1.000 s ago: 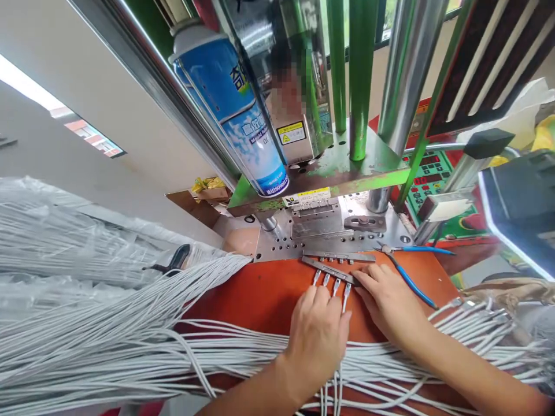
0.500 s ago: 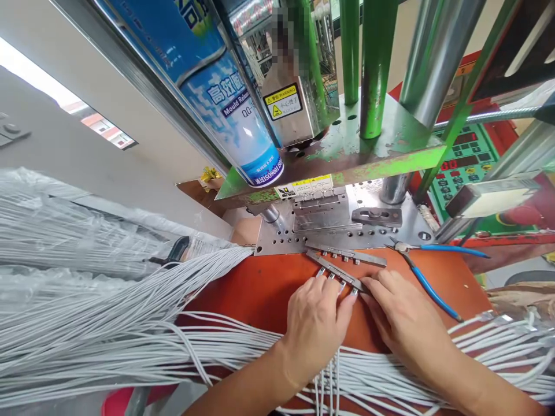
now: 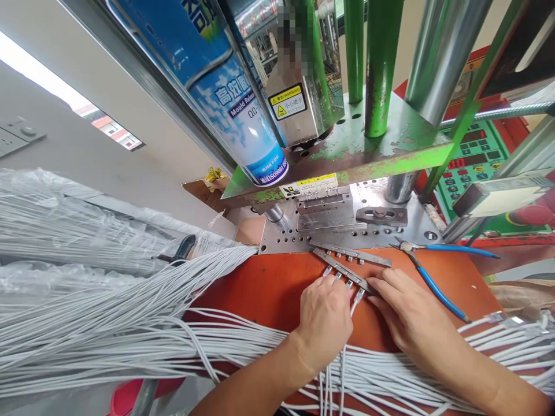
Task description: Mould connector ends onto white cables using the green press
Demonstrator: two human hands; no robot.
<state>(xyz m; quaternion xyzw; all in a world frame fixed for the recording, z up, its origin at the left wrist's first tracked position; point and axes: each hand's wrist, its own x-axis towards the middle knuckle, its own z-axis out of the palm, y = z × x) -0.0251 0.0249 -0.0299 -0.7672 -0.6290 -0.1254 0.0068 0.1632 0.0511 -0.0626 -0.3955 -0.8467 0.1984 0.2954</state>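
A narrow metal mould bar (image 3: 344,271) lies slantwise on the orange-brown work surface, with several metal-ended plugs (image 3: 359,296) along its near side. My right hand (image 3: 418,318) pinches the bar's right end between thumb and fingers. Just below the plugs, my left hand (image 3: 327,320) is closed around white cables (image 3: 343,372) that run down toward me; its fingertips are partly hidden. One cable at the right plug shows outside the left hand. A second toothed metal bar (image 3: 368,259) rests just behind the first.
Blue-handled pliers (image 3: 437,292) lie open at the right. Behind stands a green press (image 3: 347,164) with a steel bed plate (image 3: 286,242) and a blue spray can (image 3: 260,150). Bundles of white cable (image 3: 151,300) spread over the left and front. A control panel (image 3: 472,162) is at the right.
My left thumb has drawn in from the rightmost plug, uncovering its cable. My right hand still grips the bar's end. The view has shifted slightly.
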